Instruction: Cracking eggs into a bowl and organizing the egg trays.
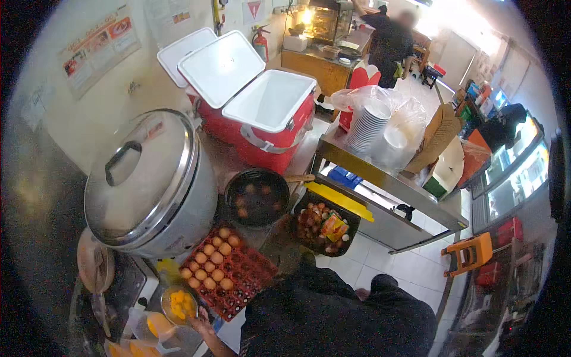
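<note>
At the lower left, my left hand [203, 323] has its fingers on the rim of a clear bowl [179, 305] of orange-yellow egg yolks. Next to the bowl, a red egg tray [241, 292] carries several brown eggs [217, 257] on one side; its other pockets show no whole eggs. Behind the tray, a dark pan [256, 196] with a wooden handle contains liquid and several round brownish things. To its right, a black bin [328, 223] is heaped with eggshells and a coloured wrapper. My right hand is not in view; a brown blur beside the tray is unclear.
A large lidded metal pot [147, 178] stands left of the pan, with a red cooler [267, 147] open behind it. Stacked white bowls [369, 125] and cardboard sit on a metal table. Plastic bags [151, 325] with orange contents lie lower left. Another person [390, 44] stands far back.
</note>
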Motion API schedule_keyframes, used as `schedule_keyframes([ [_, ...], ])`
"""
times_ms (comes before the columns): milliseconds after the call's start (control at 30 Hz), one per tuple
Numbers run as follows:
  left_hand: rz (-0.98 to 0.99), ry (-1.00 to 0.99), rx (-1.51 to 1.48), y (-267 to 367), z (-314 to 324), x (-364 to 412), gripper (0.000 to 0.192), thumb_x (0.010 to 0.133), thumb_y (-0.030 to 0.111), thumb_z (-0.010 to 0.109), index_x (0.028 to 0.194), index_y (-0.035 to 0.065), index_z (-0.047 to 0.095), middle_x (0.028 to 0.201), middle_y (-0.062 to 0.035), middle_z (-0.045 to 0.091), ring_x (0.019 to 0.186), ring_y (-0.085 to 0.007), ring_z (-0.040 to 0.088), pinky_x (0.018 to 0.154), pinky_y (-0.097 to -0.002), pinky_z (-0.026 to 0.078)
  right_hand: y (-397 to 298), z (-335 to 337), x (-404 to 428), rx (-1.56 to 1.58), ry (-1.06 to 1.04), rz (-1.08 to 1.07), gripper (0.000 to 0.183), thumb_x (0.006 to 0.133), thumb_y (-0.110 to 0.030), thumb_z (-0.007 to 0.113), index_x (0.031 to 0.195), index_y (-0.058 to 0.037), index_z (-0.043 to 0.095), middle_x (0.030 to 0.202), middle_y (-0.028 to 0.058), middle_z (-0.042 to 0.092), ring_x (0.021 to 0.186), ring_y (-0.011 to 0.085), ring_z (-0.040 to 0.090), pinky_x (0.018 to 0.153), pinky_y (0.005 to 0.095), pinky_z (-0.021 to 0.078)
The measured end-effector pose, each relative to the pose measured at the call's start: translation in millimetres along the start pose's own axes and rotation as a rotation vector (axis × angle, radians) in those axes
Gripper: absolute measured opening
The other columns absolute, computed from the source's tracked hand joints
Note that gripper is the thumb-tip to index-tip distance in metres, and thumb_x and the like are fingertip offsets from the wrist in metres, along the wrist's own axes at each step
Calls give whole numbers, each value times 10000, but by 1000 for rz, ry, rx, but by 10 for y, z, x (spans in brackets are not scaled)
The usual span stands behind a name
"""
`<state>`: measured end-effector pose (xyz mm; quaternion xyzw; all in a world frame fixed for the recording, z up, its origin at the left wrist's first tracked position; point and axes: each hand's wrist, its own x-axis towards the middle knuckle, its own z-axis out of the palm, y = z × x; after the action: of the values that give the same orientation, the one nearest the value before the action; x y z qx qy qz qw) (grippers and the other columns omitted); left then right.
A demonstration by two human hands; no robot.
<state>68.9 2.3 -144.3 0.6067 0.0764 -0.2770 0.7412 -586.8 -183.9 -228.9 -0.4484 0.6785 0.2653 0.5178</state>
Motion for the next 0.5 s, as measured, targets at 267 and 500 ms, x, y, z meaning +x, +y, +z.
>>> schedule_keyframes([
  [267, -63, 147, -182, -30, -192, 105, 471, 931, 403, 386, 1161, 1, 474, 966, -166, 603, 809, -231, 599, 684, -293, 547, -277, 33, 193, -31, -20, -116, 604, 768, -405, 675, 1156, 5, 458, 984, 182, 629, 883, 323, 609, 830, 386, 474],
  [500, 8, 184, -56, 3, -257, 38, 557, 925, 442, 404, 1270, 5, 385, 978, -171, 606, 809, -247, 617, 723, -312, 541, -1128, -488, 644, 13, 603, -377, 571, 836, -464, 557, 1190, -17, 524, 949, 231, 626, 868, 393, 602, 754, 475, 493],
])
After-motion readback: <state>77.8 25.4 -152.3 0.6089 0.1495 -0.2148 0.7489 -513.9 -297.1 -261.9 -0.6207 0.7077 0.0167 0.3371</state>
